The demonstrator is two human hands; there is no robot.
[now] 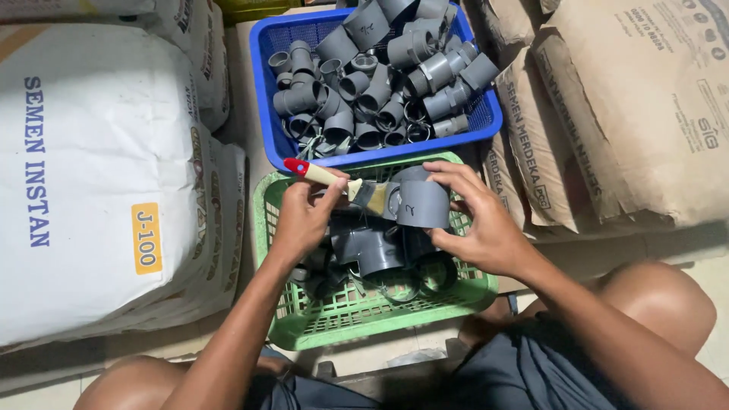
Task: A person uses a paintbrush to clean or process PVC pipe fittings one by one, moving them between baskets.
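My left hand (pixel 304 216) grips a small paintbrush (pixel 334 181) with a red-tipped wooden handle. Its bristles touch a grey plastic pipe fitting (pixel 418 201). My right hand (pixel 474 220) holds that fitting from the right, above a green plastic basket (pixel 319 315). Several more grey fittings (pixel 376 250) lie in the green basket under my hands. Beyond it stands a blue plastic basket (pixel 262 68), heaped with several grey pipe fittings (pixel 380 72).
A large white sack (pixel 91 175) lies on the left, close against both baskets. Brown paper sacks (pixel 623 114) are stacked on the right. My bare knees (pixel 661 300) flank the green basket at the bottom of the view.
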